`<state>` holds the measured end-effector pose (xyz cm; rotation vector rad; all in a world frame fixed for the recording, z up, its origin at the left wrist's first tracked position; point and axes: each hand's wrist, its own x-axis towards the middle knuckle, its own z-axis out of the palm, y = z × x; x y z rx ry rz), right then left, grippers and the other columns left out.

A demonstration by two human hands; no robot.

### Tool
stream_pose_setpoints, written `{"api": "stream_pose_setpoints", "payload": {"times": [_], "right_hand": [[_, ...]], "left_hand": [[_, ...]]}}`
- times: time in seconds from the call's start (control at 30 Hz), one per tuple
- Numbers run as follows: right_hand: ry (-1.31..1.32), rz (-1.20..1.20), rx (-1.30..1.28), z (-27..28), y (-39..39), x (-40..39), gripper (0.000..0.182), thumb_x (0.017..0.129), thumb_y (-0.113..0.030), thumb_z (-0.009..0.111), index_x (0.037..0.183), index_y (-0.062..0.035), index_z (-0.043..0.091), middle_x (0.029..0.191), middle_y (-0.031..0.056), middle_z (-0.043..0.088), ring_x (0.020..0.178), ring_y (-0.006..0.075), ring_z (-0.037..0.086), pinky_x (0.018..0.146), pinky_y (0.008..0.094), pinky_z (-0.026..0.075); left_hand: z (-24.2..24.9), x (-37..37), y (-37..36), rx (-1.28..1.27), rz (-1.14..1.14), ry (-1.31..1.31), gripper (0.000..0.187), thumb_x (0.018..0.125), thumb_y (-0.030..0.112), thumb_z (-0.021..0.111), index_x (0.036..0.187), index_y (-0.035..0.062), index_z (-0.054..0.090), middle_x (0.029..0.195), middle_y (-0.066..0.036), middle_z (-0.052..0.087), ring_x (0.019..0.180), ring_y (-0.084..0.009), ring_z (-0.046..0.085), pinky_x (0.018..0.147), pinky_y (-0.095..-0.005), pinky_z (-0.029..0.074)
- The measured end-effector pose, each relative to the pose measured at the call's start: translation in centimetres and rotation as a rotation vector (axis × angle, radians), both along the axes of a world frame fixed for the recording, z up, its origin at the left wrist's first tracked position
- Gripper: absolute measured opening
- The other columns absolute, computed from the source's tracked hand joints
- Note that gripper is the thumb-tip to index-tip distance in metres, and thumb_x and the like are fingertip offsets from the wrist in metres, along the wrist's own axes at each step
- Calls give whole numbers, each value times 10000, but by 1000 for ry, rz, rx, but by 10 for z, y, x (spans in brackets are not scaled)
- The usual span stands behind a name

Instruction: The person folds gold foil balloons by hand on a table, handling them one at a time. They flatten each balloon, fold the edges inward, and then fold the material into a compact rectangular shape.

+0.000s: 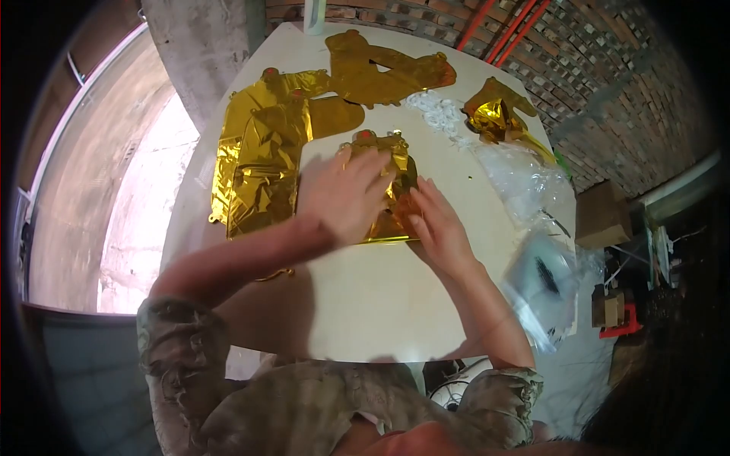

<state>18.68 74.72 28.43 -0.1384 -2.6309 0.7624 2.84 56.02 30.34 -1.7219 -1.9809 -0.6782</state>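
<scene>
A folded gold foil balloon (pixel 401 171) lies on the pale table in front of me, with a small red mark near its top edge. My left hand (pixel 346 196) rests flat across its left side, fingers stretched out and slightly blurred. At its lower right edge is my right hand (pixel 442 228), fingers extended and touching the foil. Neither hand grips anything that I can see. Left of them lies a stack of flat gold foil balloons (pixel 262 152), wrinkled and shiny. Another flat gold foil piece (pixel 380 76) spreads beyond, overlapping the stack's upper right.
The table (pixel 372 304) bears a heap of thin white strips (pixel 441 114), crumpled gold foil (pixel 490 118), clear plastic wrapping (pixel 525 182) and a clear bag with a black mark (pixel 540 277). A brick wall (pixel 623 99) stands behind. A cardboard box (pixel 603 215) sits beyond the right edge.
</scene>
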Motion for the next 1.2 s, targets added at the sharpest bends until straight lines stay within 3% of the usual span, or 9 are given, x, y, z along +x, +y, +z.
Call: {"api": "stream_pose_setpoints", "payload": {"times": [0.07, 0.13, 0.33, 0.6, 0.77, 0.83, 0.97, 1.03, 1.2], "right_hand": [[-8, 120, 249, -8, 3, 3, 488, 984, -123, 550, 1439, 16, 440, 1522, 226, 399, 1407, 406, 382, 1167, 482, 302], [-31, 139, 226, -12, 4, 3, 485, 993, -146, 536, 1441, 13, 440, 1527, 230, 390, 1417, 405, 367, 1172, 489, 289], [-122, 169, 237, -25, 12, -13, 498, 1015, -209, 499, 1455, 13, 426, 1545, 236, 360, 1440, 398, 331, 1196, 481, 233], [-162, 164, 222, -26, 11, -16, 522, 1023, -255, 483, 1467, 9, 415, 1552, 232, 353, 1459, 386, 302, 1207, 478, 207], [-148, 231, 362, -7, 3, -5, 540, 1015, -300, 509, 1466, -13, 431, 1558, 214, 355, 1473, 373, 280, 1211, 495, 183], [-140, 237, 362, -13, 6, -9, 537, 1015, -306, 511, 1464, -20, 439, 1561, 213, 350, 1475, 370, 277, 1212, 493, 178], [-158, 223, 335, -19, 9, -14, 517, 1024, -316, 493, 1461, -43, 456, 1569, 210, 338, 1479, 364, 270, 1213, 488, 174], [-179, 214, 322, -23, 9, -15, 516, 1030, -317, 481, 1463, -37, 453, 1568, 211, 338, 1479, 365, 269, 1214, 486, 174], [-209, 190, 281, -24, 7, -15, 528, 1042, -326, 452, 1468, -14, 437, 1568, 218, 333, 1482, 373, 256, 1216, 481, 166]], "left_hand": [[-18, 21, -29, -6, -43, 38, 473, 849, 301, 702, 1204, -5, 643, 1352, -202, 573, 1259, -361, 527, 1068, -570, 342], [-33, 40, -50, -266, -88, -34, 597, 819, 354, 728, 1253, -39, 614, 1415, -225, 518, 1311, -372, 485, 1073, -604, 318], [-52, 50, -63, -250, -60, -164, 726, 801, 397, 750, 1314, -76, 553, 1464, -253, 462, 1379, -390, 412, 1130, -582, 250], [-53, 39, -55, -227, -25, -193, 727, 829, 400, 731, 1350, -63, 526, 1488, -245, 435, 1404, -398, 371, 1141, -580, 232], [-56, 31, -50, -208, -1, -218, 718, 849, 391, 717, 1366, -63, 510, 1491, -241, 431, 1413, -403, 353, 1147, -576, 225], [-57, 26, -46, -224, -10, -253, 698, 857, 321, 729, 1386, -60, 483, 1524, -248, 381, 1437, -418, 319, 1165, -576, 211], [-54, 23, -41, -227, 31, -250, 683, 855, 305, 732, 1380, -58, 491, 1514, -240, 402, 1429, -412, 336, 1155, -591, 221], [-47, 20, -42, -215, -31, -60, 639, 881, 354, 691, 1358, -40, 533, 1497, -213, 441, 1413, -378, 375, 1147, -574, 234], [-55, 19, -45, -227, -103, -183, 698, 851, 309, 738, 1391, -56, 488, 1493, -233, 442, 1416, -385, 385, 1156, -575, 244]]}}
